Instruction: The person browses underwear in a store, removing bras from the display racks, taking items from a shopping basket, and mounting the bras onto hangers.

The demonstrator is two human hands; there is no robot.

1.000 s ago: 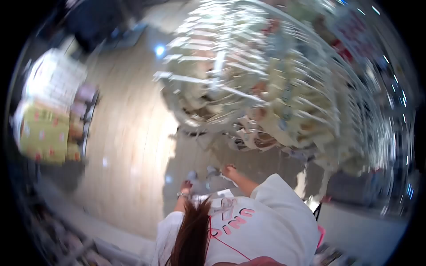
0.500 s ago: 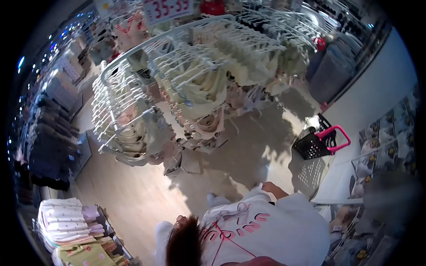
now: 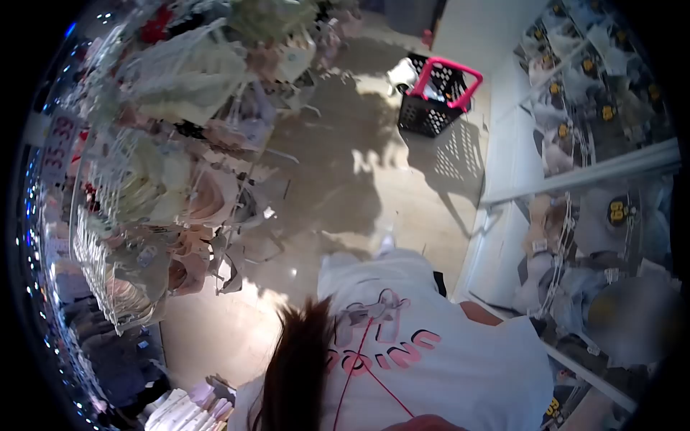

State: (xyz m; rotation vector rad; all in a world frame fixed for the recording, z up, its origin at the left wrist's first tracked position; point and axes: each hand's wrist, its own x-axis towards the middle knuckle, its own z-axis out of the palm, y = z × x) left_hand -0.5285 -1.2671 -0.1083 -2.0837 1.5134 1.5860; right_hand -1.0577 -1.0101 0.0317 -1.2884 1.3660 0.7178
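Neither of my hands shows now. At the edge of the right sleeve of my white T-shirt (image 3: pixel 402 337), a short piece of my right arm (image 3: pixel 480 313) is visible; the hand beyond it is hidden. Ahead on the floor stands a black shopping basket (image 3: pixel 430 113) with a pink handle (image 3: pixel 471 77). A white item (image 3: pixel 402 73) is at its left side, and I cannot tell whether it lies inside. My left arm is hidden behind the shirt and hair (image 3: pixel 298 359).
Racks of pale bras on hangers (image 3: pixel 136 266) line the left. On the right, a white wall display (image 3: pixel 611 161) holds more bras with yellow-numbered tags. Folded clothes (image 3: pixel 188 411) lie at bottom left. Shadowed floor (image 3: pixel 316 172) runs between racks and display.
My view has turned right and moved forward. The racks have shifted left, and the basket appears higher and further left. Both hands, partly visible before, have gone out of sight.
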